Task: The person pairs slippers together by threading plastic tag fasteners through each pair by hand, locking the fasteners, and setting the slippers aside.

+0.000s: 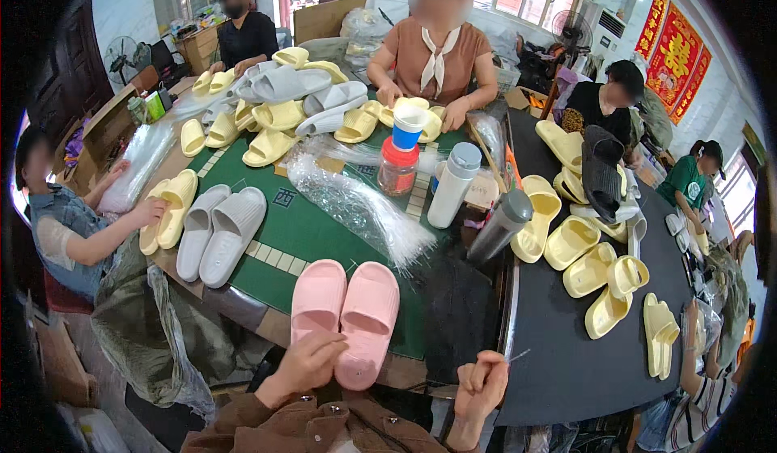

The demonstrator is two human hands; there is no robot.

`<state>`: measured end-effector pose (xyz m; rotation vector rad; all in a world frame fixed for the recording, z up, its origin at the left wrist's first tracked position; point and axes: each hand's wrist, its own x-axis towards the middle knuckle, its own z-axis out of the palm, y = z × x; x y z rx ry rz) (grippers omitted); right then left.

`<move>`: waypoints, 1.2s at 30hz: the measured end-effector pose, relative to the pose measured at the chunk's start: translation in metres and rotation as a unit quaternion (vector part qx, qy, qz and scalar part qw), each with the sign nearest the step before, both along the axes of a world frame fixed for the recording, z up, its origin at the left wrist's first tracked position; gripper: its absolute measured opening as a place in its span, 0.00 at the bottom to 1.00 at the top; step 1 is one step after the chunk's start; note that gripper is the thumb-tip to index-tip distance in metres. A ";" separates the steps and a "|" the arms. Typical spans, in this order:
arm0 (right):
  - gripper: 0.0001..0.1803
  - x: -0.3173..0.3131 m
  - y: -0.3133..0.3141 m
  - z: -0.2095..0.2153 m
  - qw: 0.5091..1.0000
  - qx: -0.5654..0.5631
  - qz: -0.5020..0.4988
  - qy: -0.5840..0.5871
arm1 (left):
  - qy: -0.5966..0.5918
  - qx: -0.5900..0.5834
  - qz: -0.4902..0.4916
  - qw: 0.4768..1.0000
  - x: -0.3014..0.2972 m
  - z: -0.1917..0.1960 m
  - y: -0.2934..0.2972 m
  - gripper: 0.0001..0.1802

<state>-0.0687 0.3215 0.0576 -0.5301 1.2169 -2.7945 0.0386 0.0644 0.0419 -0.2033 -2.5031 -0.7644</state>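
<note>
A pair of pink slippers point(370, 311) lies side by side at the table edge in front of me, toes pointing away. My left hand point(310, 365) is closed at the left slipper's open end, its fingertips at the inner edges where the two meet. To the right, my right hand point(481, 384) is raised with curled fingers, pinching a thin, short strand point(520, 356) that sticks out past the fingertips. Beyond the pink pair, a bundle of clear plastic strands point(356, 198) spreads across the green table top point(303, 230).
Grey slippers point(233, 238) sit to the left, near a co-worker's hand on yellow slippers point(178, 210). A white bottle point(455, 186), a dark tumbler point(500, 226) and a red-lidded jar point(397, 165) stand mid-table. Yellow slippers point(573, 242) cover part of the black table point(558, 348).
</note>
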 end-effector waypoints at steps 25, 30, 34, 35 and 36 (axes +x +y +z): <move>0.05 0.031 -0.069 -0.039 0.865 0.461 0.196 -0.028 | -0.034 0.125 0.122 0.984 0.056 -0.053 -0.030 0.07; 0.08 0.037 -0.096 -0.025 0.824 0.545 0.148 0.037 | -0.060 0.117 0.092 0.987 0.041 -0.038 -0.031 0.11; 0.10 0.031 -0.113 -0.036 0.792 0.597 0.071 0.104 | -0.073 0.084 0.130 0.985 0.016 -0.036 -0.021 0.23; 0.12 0.028 -0.117 -0.046 0.787 0.596 0.054 0.147 | -0.108 0.086 0.126 0.982 0.011 -0.043 -0.022 0.31; 0.14 0.029 -0.119 -0.049 0.781 0.596 0.039 0.185 | -0.109 0.088 0.125 0.982 0.009 -0.047 -0.021 0.31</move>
